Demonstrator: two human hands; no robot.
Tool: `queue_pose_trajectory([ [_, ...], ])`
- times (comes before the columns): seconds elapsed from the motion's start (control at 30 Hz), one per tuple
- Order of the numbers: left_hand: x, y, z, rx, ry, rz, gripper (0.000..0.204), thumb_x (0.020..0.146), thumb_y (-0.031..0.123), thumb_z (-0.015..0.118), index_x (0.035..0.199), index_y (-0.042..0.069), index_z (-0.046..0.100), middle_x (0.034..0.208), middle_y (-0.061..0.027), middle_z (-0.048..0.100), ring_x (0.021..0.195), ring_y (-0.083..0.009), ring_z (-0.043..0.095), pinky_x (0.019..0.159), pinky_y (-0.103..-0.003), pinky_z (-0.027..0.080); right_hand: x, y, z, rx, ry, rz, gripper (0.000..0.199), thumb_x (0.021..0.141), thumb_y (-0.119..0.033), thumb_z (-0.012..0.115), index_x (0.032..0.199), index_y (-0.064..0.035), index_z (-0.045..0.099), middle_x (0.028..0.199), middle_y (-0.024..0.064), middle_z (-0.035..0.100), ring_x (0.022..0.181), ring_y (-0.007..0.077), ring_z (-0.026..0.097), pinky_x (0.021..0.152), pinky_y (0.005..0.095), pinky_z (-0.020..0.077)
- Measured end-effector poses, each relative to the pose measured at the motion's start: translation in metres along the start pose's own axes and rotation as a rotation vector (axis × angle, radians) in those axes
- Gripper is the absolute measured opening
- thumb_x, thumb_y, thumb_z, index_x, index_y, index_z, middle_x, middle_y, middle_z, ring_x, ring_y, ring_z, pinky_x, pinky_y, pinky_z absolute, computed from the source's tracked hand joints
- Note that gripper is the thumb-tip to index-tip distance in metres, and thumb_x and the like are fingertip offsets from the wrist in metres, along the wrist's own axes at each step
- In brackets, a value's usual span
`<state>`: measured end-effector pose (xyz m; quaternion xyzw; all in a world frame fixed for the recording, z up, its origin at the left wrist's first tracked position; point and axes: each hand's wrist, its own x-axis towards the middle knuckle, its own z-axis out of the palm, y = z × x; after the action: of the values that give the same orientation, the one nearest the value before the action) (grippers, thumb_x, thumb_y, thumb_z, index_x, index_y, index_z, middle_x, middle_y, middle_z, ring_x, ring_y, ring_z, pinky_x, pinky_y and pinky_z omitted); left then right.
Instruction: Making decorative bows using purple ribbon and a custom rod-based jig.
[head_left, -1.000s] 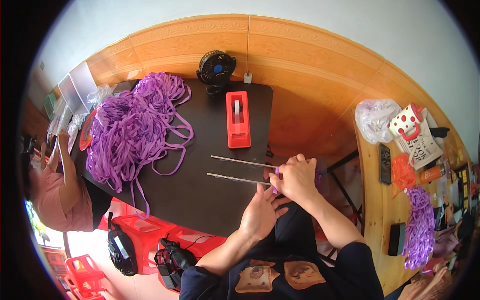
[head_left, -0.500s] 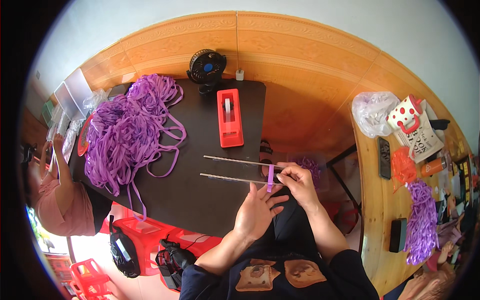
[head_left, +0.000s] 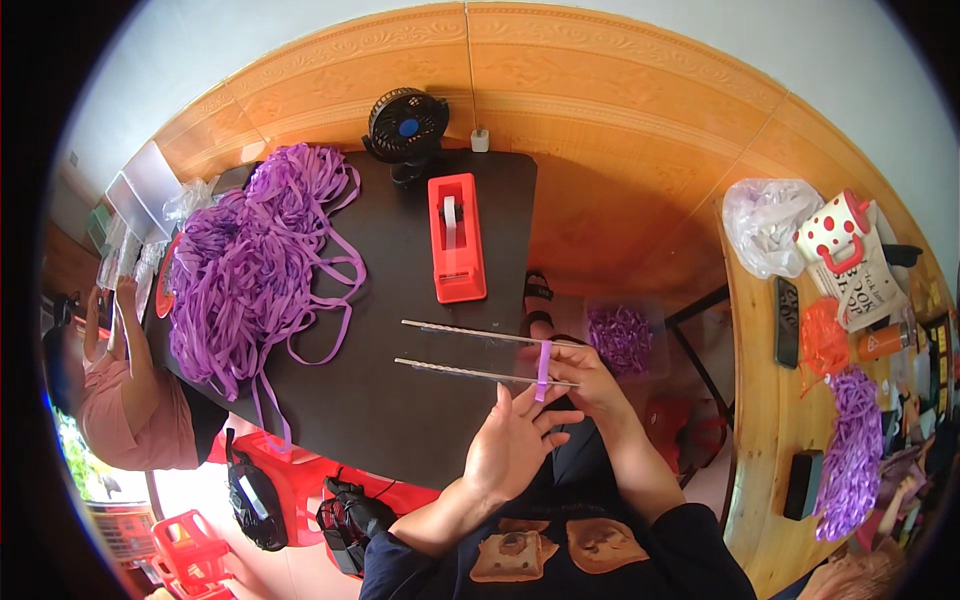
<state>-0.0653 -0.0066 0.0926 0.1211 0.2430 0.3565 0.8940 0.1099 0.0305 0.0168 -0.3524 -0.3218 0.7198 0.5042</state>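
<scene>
In the head view, the right hand [head_left: 590, 382] pinches a short purple band [head_left: 542, 369] stretched across two thin metal rods [head_left: 470, 353], its grip closed on the band near the rods' right ends. The left hand [head_left: 515, 447] lies just below, fingers spread open and flat, fingertips touching the band's lower end. The rods rest on the dark surface [head_left: 400, 420], below a red tape dispenser [head_left: 456, 238] and right of a heap of purple bands [head_left: 255, 265].

A small home workshop: purple ribbon pile [head_left: 255, 255] far left, red tape holder [head_left: 456, 238] on black table [head_left: 400, 400].
</scene>
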Motion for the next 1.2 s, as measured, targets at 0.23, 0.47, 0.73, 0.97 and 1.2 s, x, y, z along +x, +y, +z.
queue_pose_trajectory([
  [0.23, 0.001, 0.0, 0.0, -0.006, 0.013, 0.003, 0.073, 0.1, 0.061, 0.028, 0.142, 0.001, 0.037, 0.139, -0.0126, 0.045, 0.121, -0.033, 0.049, 0.092, -0.041, 0.039, 0.022, 0.024, -0.008, 0.171, -0.145, -0.069, 0.023, 0.09, -0.018, 0.07, 0.105, -0.0011, 0.065, 0.099, 0.003, 0.064, 0.089, 0.0078, 0.06, 0.072, 0.02, 0.0491],
  [0.47, 0.0, 0.0, 0.0, -0.016, -0.005, 0.001, 0.072, 0.1, 0.06, 0.029, 0.142, 0.002, 0.038, 0.139, -0.0121, 0.046, 0.121, -0.032, 0.05, 0.092, -0.04, 0.039, 0.012, 0.02, 0.003, 0.07, 0.065, -0.052, 0.04, 0.089, -0.011, 0.066, 0.127, -0.0008, 0.056, 0.11, 0.0101, 0.065, 0.097, 0.016, 0.063, 0.084, 0.0291, 0.0522],
  [0.73, -0.001, -0.002, -0.003, -0.031, -0.012, 0.017, 0.068, 0.101, 0.059, 0.028, 0.14, 0.003, 0.04, 0.136, -0.012, 0.048, 0.119, -0.0319, 0.052, 0.091, -0.04, 0.04, -0.009, -0.028, 0.017, 0.097, 0.217, -0.043, 0.069, 0.08, -0.001, 0.061, 0.143, 0.0031, 0.034, 0.109, 0.0179, 0.064, 0.1, 0.0229, 0.064, 0.09, 0.0358, 0.0503],
  [0.97, -0.001, -0.002, -0.003, -0.019, -0.025, 0.025, 0.068, 0.102, 0.057, 0.026, 0.141, 0.003, 0.039, 0.137, -0.012, 0.049, 0.118, -0.0305, 0.053, 0.091, -0.039, 0.04, -0.002, -0.032, 0.037, -0.063, 0.308, -0.049, 0.077, 0.078, 0.001, 0.066, 0.146, 0.0009, 0.03, 0.093, 0.0173, 0.067, 0.08, 0.0203, 0.068, 0.063, 0.0294, 0.0579],
  [1.2, 0.0, -0.002, -0.003, -0.016, -0.009, 0.016, 0.068, 0.103, 0.057, 0.026, 0.142, 0.003, 0.039, 0.136, -0.0116, 0.05, 0.118, -0.0295, 0.053, 0.092, -0.039, 0.04, 0.002, -0.029, 0.036, -0.125, 0.301, -0.082, 0.077, 0.077, 0.002, 0.066, 0.146, 0.0014, 0.032, 0.091, 0.0162, 0.067, 0.083, 0.0203, 0.068, 0.064, 0.0313, 0.0584],
])
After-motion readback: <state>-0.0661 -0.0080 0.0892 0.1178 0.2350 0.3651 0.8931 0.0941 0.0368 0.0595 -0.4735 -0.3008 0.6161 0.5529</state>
